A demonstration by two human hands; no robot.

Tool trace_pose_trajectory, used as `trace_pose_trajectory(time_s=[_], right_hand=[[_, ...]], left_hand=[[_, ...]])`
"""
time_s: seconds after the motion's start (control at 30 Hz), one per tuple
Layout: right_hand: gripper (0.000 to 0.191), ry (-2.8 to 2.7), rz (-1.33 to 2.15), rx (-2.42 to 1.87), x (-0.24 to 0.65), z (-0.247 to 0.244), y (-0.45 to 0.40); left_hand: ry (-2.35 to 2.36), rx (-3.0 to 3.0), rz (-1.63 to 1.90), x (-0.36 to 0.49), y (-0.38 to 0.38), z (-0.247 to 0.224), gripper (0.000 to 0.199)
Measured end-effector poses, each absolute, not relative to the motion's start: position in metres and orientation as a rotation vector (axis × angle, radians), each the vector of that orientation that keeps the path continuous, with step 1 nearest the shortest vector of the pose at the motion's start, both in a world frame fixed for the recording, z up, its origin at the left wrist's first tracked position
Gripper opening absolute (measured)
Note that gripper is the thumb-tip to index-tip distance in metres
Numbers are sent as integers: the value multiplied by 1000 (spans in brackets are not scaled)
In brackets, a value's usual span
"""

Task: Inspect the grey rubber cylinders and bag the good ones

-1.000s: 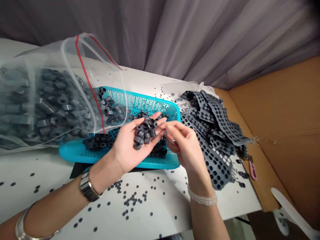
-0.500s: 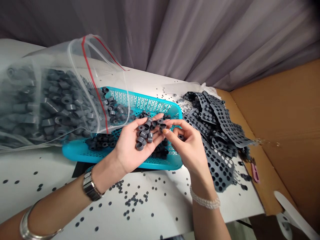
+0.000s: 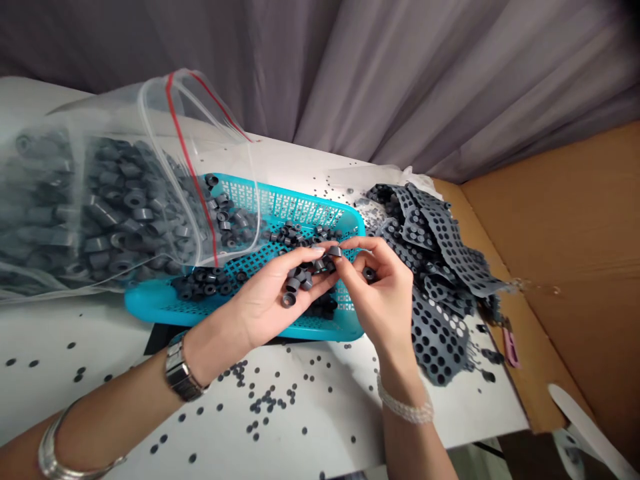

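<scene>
Cupped over the turquoise basket (image 3: 150, 308), my left hand (image 3: 273, 293) holds several small dark grey ring-shaped rubber caps (image 3: 295, 279) in its palm and fingers. Its thumb lies over part of the heap. My right hand (image 3: 383, 283) meets the left fingertips and pinches one grey cap (image 3: 335, 251) between thumb and forefinger. Another cap (image 3: 369, 274) sits inside its curled fingers. More caps (image 3: 203, 283) lie in the basket. At the left, a clear zip bag (image 3: 120, 200) with red stripes, full of such caps, rests with its mouth over the basket.
Perforated dark grey rubber sheets (image 3: 440, 260) are piled right of the basket. Small dark discs (image 3: 270, 401) are scattered over the white table (image 3: 210, 447). A cardboard panel (image 3: 565, 253) stands at the right, with a pink-handled tool (image 3: 510, 347) near it. A grey curtain (image 3: 300, 67) hangs behind.
My left thumb has moved right over the caps, and its fingers have closed more. The heap in the palm has shifted toward the fingertips. My right hand now raises one cap in its pinch.
</scene>
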State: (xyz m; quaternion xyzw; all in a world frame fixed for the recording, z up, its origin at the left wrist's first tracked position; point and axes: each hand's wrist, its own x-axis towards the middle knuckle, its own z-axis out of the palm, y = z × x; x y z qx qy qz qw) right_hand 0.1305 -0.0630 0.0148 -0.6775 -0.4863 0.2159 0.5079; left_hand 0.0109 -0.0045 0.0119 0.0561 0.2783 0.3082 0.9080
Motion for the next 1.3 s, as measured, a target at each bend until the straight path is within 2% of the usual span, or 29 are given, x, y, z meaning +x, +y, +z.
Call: trace_pose_trajectory(time_s=[0.1, 0.2, 0.3, 0.4, 0.57, 0.7, 0.77, 0.9, 1.0, 1.13, 1.3], right_hand=[[12, -1252, 458, -1654, 129, 15, -64], [20, -1289, 607, -1638, 132, 18, -66], [27, -1281, 774, -1588, 138, 24, -68], [27, -1318, 768, -1594, 141, 27, -69], [19, -1423, 671, -1666, 144, 22, -66], [11, -1064, 981, -1417, 151, 19, -65], [11, -830, 1190, -1185, 156, 21, -65], [32, -619, 1347, -996, 163, 24, -64], [40, -596, 1336, -1074, 159, 20, -61], [18, -809, 1167, -1340, 149, 15, -60], [20, -1217, 746, -1715, 143, 15, -63]], left_hand=[[592, 122, 620, 12, -6, 13, 23], [607, 131, 610, 11, -7, 12, 28], [629, 134, 609, 10, -7, 9, 22], [636, 137, 610, 10, -6, 9, 19], [643, 134, 614, 12, -7, 15, 32], [617, 129, 603, 12, -6, 11, 20], [609, 123, 598, 11, -5, 9, 21], [625, 107, 627, 10, -5, 11, 32], [622, 99, 638, 11, -5, 14, 32], [589, 83, 669, 12, -2, 13, 29], [577, 80, 712, 10, -1, 10, 35]])
